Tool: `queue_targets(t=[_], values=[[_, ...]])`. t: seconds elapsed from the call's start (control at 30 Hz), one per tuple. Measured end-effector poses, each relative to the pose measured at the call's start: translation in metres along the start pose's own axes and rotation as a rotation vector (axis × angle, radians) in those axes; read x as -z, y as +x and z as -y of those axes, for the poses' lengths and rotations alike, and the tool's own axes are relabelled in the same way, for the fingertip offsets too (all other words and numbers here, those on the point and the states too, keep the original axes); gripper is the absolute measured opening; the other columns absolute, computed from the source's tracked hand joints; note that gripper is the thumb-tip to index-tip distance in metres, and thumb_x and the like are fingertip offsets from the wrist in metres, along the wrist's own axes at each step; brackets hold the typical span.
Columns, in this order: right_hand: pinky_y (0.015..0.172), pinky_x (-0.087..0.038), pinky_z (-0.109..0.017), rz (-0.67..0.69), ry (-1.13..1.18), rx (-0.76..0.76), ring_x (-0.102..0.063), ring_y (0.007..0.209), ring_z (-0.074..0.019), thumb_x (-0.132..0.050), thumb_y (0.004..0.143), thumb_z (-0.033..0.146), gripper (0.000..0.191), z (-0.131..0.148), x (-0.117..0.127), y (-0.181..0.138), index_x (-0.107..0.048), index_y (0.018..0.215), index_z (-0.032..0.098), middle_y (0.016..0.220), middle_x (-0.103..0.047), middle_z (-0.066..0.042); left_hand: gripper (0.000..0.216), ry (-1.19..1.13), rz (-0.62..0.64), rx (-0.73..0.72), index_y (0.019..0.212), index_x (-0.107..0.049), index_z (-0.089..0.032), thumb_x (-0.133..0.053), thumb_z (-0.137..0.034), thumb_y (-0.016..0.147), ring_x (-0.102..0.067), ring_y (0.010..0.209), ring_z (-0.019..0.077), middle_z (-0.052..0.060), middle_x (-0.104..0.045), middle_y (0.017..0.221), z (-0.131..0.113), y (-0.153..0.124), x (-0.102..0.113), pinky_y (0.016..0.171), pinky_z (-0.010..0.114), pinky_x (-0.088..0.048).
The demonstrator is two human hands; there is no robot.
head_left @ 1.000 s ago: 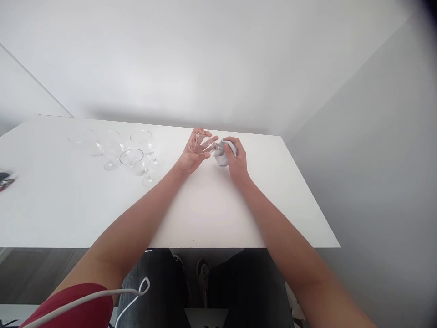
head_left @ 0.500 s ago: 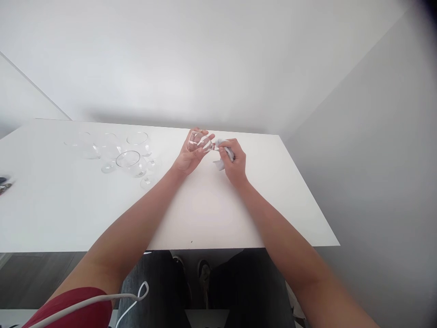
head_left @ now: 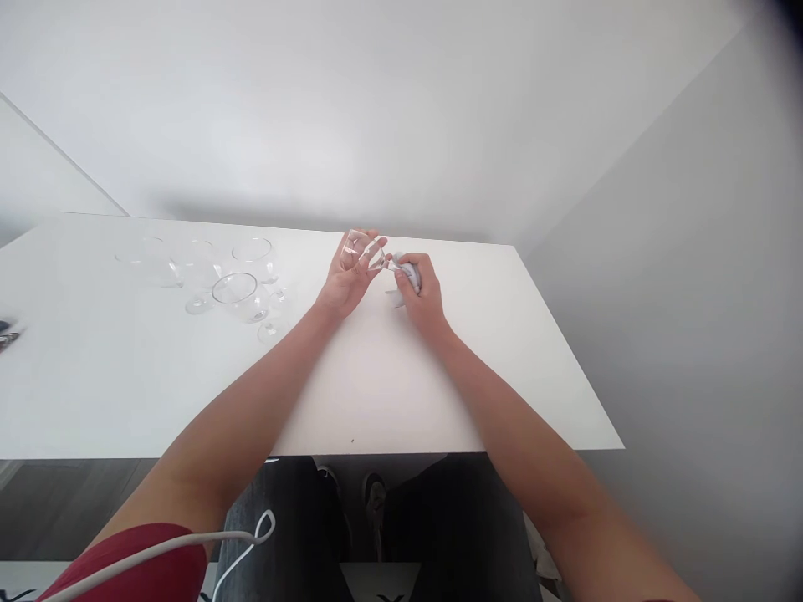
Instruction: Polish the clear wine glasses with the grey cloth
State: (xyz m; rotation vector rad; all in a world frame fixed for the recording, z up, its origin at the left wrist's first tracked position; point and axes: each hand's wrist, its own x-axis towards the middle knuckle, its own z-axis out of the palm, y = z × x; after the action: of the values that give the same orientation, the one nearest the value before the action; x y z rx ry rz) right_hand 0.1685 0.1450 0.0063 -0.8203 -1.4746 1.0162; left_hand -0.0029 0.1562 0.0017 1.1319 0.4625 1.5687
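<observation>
My left hand [head_left: 346,283] cups the bowl of a clear stemmed glass [head_left: 359,250], held on its side above the far part of the white table [head_left: 125,393]. Its stem points right, toward my right hand [head_left: 419,294]. My right hand is closed on a small white cloth [head_left: 409,274] that wraps the stem or foot of the glass. The foot itself is hidden by the cloth and fingers.
Several more clear stemmed glasses [head_left: 242,294] stand in a group on the table's far left. A small dark object [head_left: 7,336] lies at the left edge. A white wall rises right behind the table. A white cable [head_left: 188,543] hangs near my left upper arm.
Both hands shifted slightly left with the glass. My left fingers, spread a second ago, have curled closer round the bowl, and my right hand with the cloth has moved along the stem toward the bowl.
</observation>
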Motion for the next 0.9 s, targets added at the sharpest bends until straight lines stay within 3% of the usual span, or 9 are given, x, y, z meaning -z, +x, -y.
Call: queue_targets(t=[0.17,0.33,0.4,0.5,0.57,0.63,0.77,0.9], values=[[0.067,-0.047,-0.027,0.013,0.248,-0.217,-0.054,0.075,-0.0148,-0.068,0.086,0.049,0.026,-0.006,0.004,0.006,-0.061,0.097,0.027,0.090,-0.063,0.000,0.070,-0.017,0.132,0.044,0.113,-0.066,-0.034,-0.100,-0.040,0.051,-0.050,0.139,0.0298,0.003,-0.057,0.139,0.002,-0.002,0.006,0.118,0.050,-0.041],[0.061,-0.045,-0.029,0.207,0.466,-0.543,-0.052,0.066,-0.0152,-0.070,0.079,0.050,0.029,-0.007,0.006,0.011,-0.063,0.084,0.022,0.077,-0.059,0.000,0.072,-0.038,0.148,0.052,0.113,-0.067,-0.037,-0.101,-0.040,0.049,-0.055,0.133,0.0284,0.002,-0.059,0.135,0.001,-0.002,0.007,0.113,0.048,-0.046],[0.061,-0.045,-0.029,0.120,0.383,-0.491,-0.052,0.066,-0.0153,-0.067,0.081,0.052,0.030,-0.004,0.005,0.010,-0.060,0.079,0.023,0.074,-0.056,0.000,0.070,-0.018,0.130,0.057,0.114,-0.067,-0.036,-0.100,-0.041,0.053,-0.054,0.135,0.0290,0.003,-0.058,0.138,0.001,-0.002,0.005,0.114,0.048,-0.045],[0.067,-0.047,-0.027,-0.058,0.097,-0.193,-0.054,0.074,-0.0151,-0.066,0.085,0.050,0.026,0.002,0.002,0.004,-0.058,0.084,0.026,0.082,-0.058,0.001,0.060,0.007,0.057,0.033,0.118,-0.067,-0.034,-0.093,-0.049,0.066,-0.050,0.141,0.0305,0.005,-0.056,0.144,0.002,0.000,0.002,0.115,0.049,-0.044],[0.069,-0.047,-0.027,-0.041,-0.035,-0.055,-0.055,0.078,-0.0151,-0.067,0.087,0.049,0.024,0.007,0.000,0.000,-0.058,0.095,0.029,0.090,-0.059,0.001,0.056,0.009,0.004,0.023,0.120,-0.067,-0.032,-0.087,-0.055,0.073,-0.046,0.145,0.0312,0.006,-0.056,0.147,0.003,0.001,0.003,0.116,0.049,-0.043],[0.069,-0.048,-0.027,-0.002,-0.065,-0.015,-0.055,0.078,-0.0155,-0.067,0.088,0.051,0.026,0.009,0.000,-0.002,-0.058,0.101,0.031,0.093,-0.059,0.001,0.057,0.000,-0.015,0.027,0.121,-0.067,-0.031,-0.085,-0.058,0.074,-0.045,0.146,0.0316,0.006,-0.056,0.147,0.004,0.001,0.005,0.117,0.050,-0.042],[0.067,-0.050,-0.029,0.035,0.108,-0.186,-0.056,0.075,-0.0168,-0.054,0.091,0.061,0.036,0.002,0.004,0.005,-0.057,0.085,0.025,0.086,-0.059,-0.002,0.069,-0.002,0.041,0.068,0.119,-0.067,-0.033,-0.093,-0.057,0.061,-0.046,0.145,0.0335,0.006,-0.057,0.145,0.003,-0.001,0.007,0.119,0.052,-0.040],[0.046,-0.040,-0.029,0.141,0.341,-0.462,-0.052,0.059,-0.0167,-0.048,0.089,0.065,0.043,-0.010,0.007,0.015,-0.056,0.083,0.024,0.075,-0.058,-0.003,0.075,-0.004,0.075,0.080,0.121,-0.065,-0.036,-0.095,-0.058,0.056,-0.045,0.146,0.0339,0.004,-0.056,0.145,0.002,-0.003,0.005,0.117,0.054,-0.041]])
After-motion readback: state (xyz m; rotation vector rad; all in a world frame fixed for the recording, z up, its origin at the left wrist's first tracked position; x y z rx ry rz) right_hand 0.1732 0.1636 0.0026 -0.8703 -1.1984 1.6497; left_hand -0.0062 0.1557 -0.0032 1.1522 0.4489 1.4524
